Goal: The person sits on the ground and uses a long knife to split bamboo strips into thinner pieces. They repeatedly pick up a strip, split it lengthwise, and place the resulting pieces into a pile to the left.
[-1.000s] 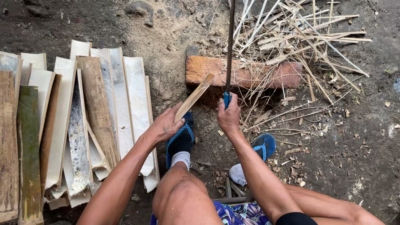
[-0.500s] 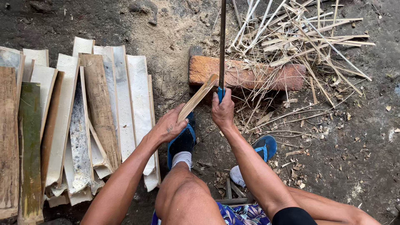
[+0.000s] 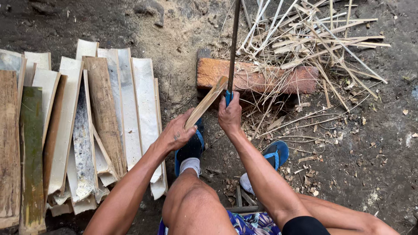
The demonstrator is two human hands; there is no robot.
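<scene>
Bamboo slat (image 3: pixel 208 101): pale, narrow, tilted, its lower end in the left hand (image 3: pixel 176 132), its upper end resting on the block (image 3: pixel 257 77). Left grip closed around the slat, fingers wrapped, thumb on top.

Blade (image 3: pixel 234 45): long, dark, thin, held nearly upright, running up out of view; blue handle end just showing above the right hand (image 3: pixel 230 115). Right grip closed tight on the handle. Blade stands just beside the slat's upper end; whether it touches cannot be told.

Block: reddish-brown, lying flat on the ground ahead of both hands.

Slivers (image 3: pixel 313 39): pile of thin pale strips, scattered over and behind the block's right side.

Slabs (image 3: pixel 82 126): row of split bamboo pieces, pale, brown and one green, laid side by side on the ground to the left.

Sandals (image 3: pixel 191 148): blue, on both feet, below the hands.

Ground (image 3: pixel 370 152): dark soil with chips.
</scene>
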